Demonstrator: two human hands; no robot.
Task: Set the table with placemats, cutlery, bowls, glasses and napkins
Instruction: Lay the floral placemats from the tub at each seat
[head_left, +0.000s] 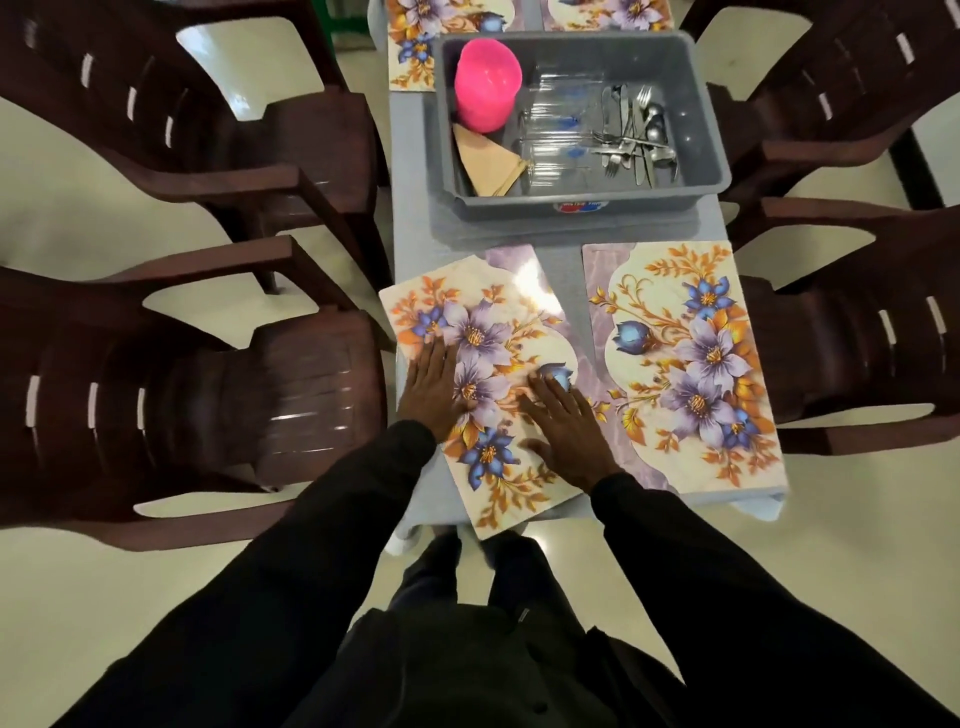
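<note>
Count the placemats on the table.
4. The near left placemat lies askew under the left hand and right hand; the near right placemat lies straight; the far left placemat and far right placemat lie beyond the tub, partly out of frame. Others may be hidden.

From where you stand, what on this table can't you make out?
Head view:
Far placemats: cut off by the top edge.
Glasses in the tub: clear and overlapping, count unclear.
Cutlery: tangled pile, pieces too small to count.
Near placemat: partly covered by the left hand and right hand.
</note>
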